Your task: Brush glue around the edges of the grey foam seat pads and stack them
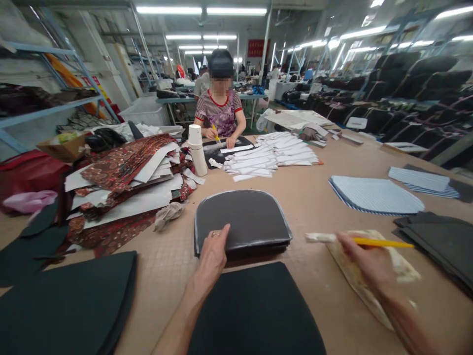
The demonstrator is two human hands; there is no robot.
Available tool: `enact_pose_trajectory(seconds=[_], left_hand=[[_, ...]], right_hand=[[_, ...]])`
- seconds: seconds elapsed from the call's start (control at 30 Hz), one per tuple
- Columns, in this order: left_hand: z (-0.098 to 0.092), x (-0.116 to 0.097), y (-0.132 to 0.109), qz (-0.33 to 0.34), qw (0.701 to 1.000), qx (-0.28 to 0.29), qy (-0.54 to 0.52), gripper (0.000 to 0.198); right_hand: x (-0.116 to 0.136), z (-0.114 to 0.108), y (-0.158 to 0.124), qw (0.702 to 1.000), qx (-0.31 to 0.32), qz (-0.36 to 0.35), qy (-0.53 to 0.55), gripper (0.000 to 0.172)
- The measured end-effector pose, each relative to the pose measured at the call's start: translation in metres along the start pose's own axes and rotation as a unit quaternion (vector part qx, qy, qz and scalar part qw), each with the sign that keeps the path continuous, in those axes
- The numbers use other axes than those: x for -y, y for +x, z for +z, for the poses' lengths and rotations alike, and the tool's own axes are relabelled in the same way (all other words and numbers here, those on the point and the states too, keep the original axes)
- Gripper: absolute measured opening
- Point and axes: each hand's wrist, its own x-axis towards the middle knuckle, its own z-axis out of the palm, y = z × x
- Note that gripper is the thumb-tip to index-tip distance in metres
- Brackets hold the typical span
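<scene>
A stack of dark grey rounded panels (254, 217) lies in front of me, with a whitish band along the top panel's edge. My left hand (214, 249) rests on its front left part, fingers laid on the top panel and not closed around anything. To the right of the stack, my right hand (364, 259) is closed around a brush (384, 242) with a yellow handle; its pale bristle end points left toward the stack. Beneath that hand is a crumpled, stained cream-coloured bag or cloth (343, 261). Dark green panels (254, 310) lie nearest me.
Across the table a person (221, 108) in a dark cap holds another yellow brush over white strips (269, 153). Patterned red pieces (121, 167) are heaped left, beside stacked paper cups (198, 153). Striped blue-white panels (377, 195) and dark panels (439, 241) lie right.
</scene>
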Motion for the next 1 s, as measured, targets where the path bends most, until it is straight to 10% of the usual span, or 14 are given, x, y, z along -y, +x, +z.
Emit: enact_pose_trajectory(seconds=[0.1, 0.23, 0.4, 0.57, 0.87, 1.0], left_hand=[[0.017, -0.041, -0.008, 0.036, 0.999, 0.027, -0.001, 0.059], [0.045, -0.071, -0.008, 0.037, 0.994, 0.099, 0.025, 0.062], [0.058, -0.066, -0.002, -0.008, 0.992, 0.116, 0.039, 0.06], [0.058, -0.063, -0.001, -0.014, 0.992, 0.12, 0.031, 0.051], [0.048, -0.062, 0.005, -0.034, 0.987, 0.146, -0.058, 0.045], [0.06, -0.059, 0.009, -0.043, 0.989, 0.124, -0.065, 0.041]], right_hand=[[0.024, 0.009, 0.003, 0.997, 0.017, -0.03, 0.072, 0.036], [0.091, 0.072, -0.023, 0.952, 0.246, -0.121, 0.139, 0.033], [0.151, 0.149, -0.063, 0.792, 0.574, -0.182, 0.096, 0.022], [0.167, 0.213, -0.079, 0.672, 0.697, -0.246, 0.049, 0.014], [0.193, 0.291, -0.017, 0.847, 0.448, -0.26, 0.118, 0.023], [0.195, 0.299, -0.011, 0.845, 0.456, -0.26, 0.102, 0.023]])
